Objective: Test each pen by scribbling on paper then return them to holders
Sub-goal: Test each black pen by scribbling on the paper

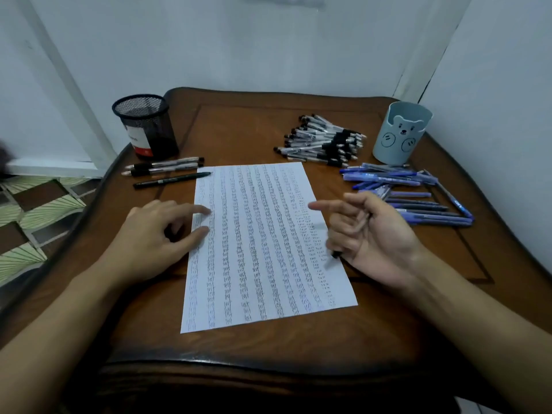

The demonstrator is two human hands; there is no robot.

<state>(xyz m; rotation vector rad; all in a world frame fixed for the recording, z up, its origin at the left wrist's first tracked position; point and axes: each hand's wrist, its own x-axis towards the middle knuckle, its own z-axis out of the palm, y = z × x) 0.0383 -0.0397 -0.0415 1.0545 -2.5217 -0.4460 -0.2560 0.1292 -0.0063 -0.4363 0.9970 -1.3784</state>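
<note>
While my left hand (pixel 155 231) lies flat and empty, fingers spread, pinning the left edge of the scribbled paper (pixel 263 243) to the counter (pixel 268 342), my right hand (pixel 367 234) hovers palm-up over the sheet's right edge, fingers curled loosely around a dark pen (pixel 336 254) whose tip pokes out below them. Beyond the right hand lie blue pens (pixel 418 192), a black-grip pile (pixel 325 141) and the bear holder (pixel 401 132); beyond the left, three pens (pixel 167 171) beside the mesh holder (pixel 146 127).

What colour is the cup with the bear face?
Pale blue cup, seen in the head view.
</note>
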